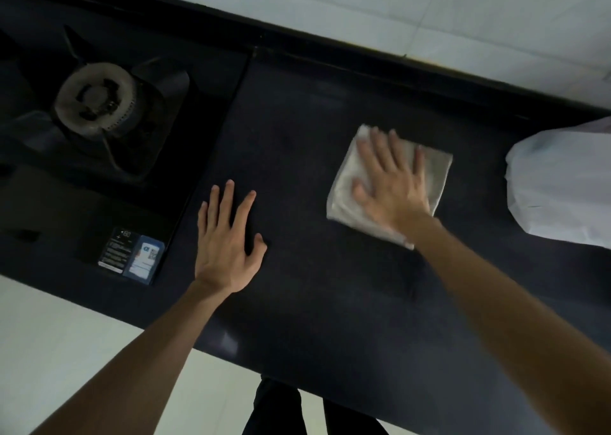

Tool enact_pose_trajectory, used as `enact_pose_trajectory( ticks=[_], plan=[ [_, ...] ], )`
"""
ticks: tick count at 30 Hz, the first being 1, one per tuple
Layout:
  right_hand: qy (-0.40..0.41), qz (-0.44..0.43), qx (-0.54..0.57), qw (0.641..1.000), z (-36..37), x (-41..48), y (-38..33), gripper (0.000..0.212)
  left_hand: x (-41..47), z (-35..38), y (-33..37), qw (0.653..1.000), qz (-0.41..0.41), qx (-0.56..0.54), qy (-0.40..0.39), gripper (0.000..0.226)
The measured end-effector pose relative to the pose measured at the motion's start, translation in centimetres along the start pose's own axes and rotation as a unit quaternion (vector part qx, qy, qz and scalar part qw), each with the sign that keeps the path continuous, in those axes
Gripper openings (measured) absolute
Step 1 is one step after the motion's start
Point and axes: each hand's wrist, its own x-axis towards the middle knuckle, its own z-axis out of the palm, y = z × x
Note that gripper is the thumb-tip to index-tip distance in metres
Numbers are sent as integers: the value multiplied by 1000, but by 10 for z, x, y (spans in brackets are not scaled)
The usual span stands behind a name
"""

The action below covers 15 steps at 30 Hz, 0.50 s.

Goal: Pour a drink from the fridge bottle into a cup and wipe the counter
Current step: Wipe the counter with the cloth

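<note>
Nearest, the left grip [228, 246] lies flat and released on the dark speckled desk [314, 302], fingers spread. Right grip [390, 183], fingers straight, presses the folded pale grey cloth [434, 168] against the desk, near a white rounded object [558, 186].

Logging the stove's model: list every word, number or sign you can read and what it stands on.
Black sticker on the stove glass: white print, too small and blurred to read.
Blue and white sticker beside it: blurred, unreadable.
No other text shows.
</note>
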Motion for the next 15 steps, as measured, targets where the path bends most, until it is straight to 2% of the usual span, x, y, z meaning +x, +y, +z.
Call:
enact_pose_trajectory(
  ticks=[4,7,11,13,15],
  plan=[
    [17,36,0,999,0,16,5,74,0,-1,-1,1000,3,-2,2,74],
    [26,39,-9,999,11,-42,-16,79,-2,0,-1,1000,5,-2,3,72],
    [-13,-55,-14,998,26,-129,-37,77,-2,2,-1,1000,6,-10,6,73],
    [-36,-103,-18,994,23,-115,-18,77,-2,2,-1,1000,9,-7,5,74],
    [-34,-94,-32,994,17,-82,7,77,-2,2,-2,1000,14,-9,7,72]
  ],
)
